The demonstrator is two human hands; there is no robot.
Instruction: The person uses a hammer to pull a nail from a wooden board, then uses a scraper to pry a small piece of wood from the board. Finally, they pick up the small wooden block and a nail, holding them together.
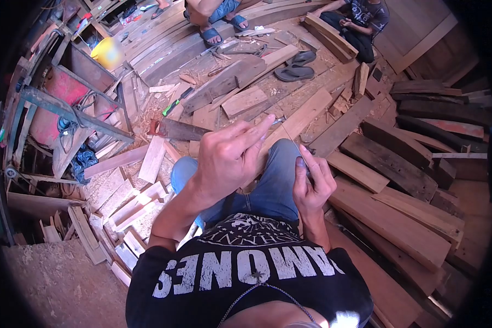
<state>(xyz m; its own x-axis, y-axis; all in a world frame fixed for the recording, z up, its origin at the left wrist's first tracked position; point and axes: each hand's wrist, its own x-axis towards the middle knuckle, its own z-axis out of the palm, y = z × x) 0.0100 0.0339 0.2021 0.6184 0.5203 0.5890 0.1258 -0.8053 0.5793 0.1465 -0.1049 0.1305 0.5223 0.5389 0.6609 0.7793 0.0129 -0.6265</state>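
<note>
Plank-strewn floor (49, 284); left hand (229, 158) raised, pinching thin thread (287, 139); right hand (311, 183) closed on dark object (302, 162)

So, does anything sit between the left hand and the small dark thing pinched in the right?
Nothing visible does. The left hand and right hand are raised side by side above the knee; only open space, and perhaps a thin strand, separates the left fingers from the small dark thing.

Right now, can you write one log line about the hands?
left hand: raised, pinching thin strand | right hand: closed on strand's lower end | under: jeans | around: wooden planks
</note>
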